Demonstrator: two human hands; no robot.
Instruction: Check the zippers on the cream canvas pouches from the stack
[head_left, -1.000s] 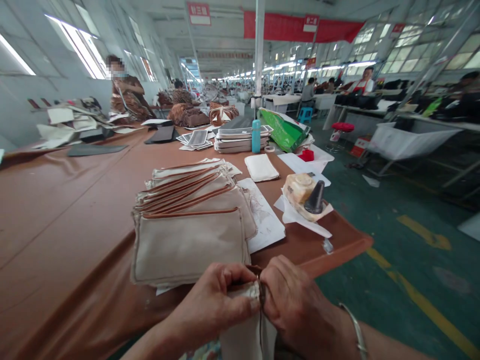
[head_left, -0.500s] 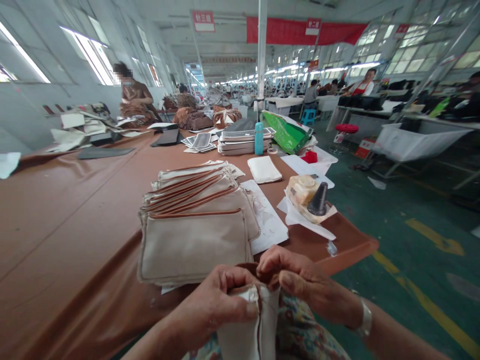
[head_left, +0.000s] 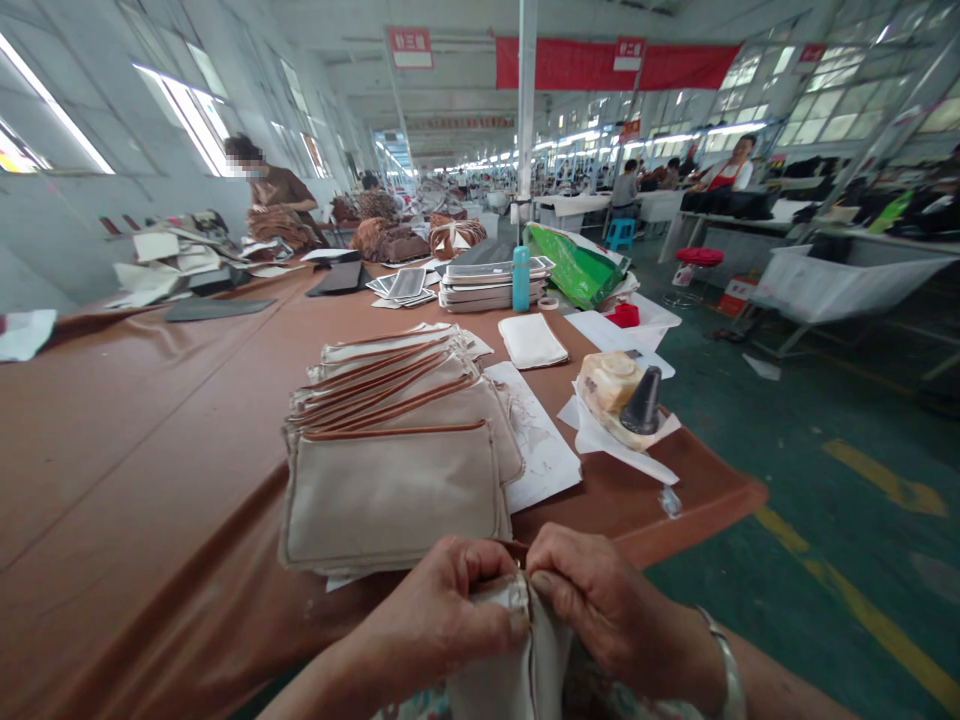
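A person's two hands meet at the near edge of a long brown counter [head_left: 135, 420]; the left hand [head_left: 442, 615] and the right hand [head_left: 607, 610] each pinch the top edge of a pale cloth pouch [head_left: 517, 670], both grips closed on it, thumbs and fingertips pressed together at its brown-trimmed corner; the pouch hangs down from the hands, just in front of the counter's edge; a metal bangle [head_left: 726, 665] circles the right wrist.

Just beyond the hands, on the counter, lies a fanned stack of like pouches [head_left: 397, 450], beige with brown top trim; white paper [head_left: 536, 440] sits under the stack's right side; right of the stack, near the counter's corner, a dark cone [head_left: 643, 402] stands on crumpled paper beside a yellowish lump [head_left: 611, 380]; behind the stack lie a folded white cloth [head_left: 532, 340], a teal bottle [head_left: 520, 278] standing upright, flat grey trays [head_left: 480, 285] and a green bag [head_left: 574, 265]; far behind the stack, at the counter's left side, another person [head_left: 274, 200] sits at work.
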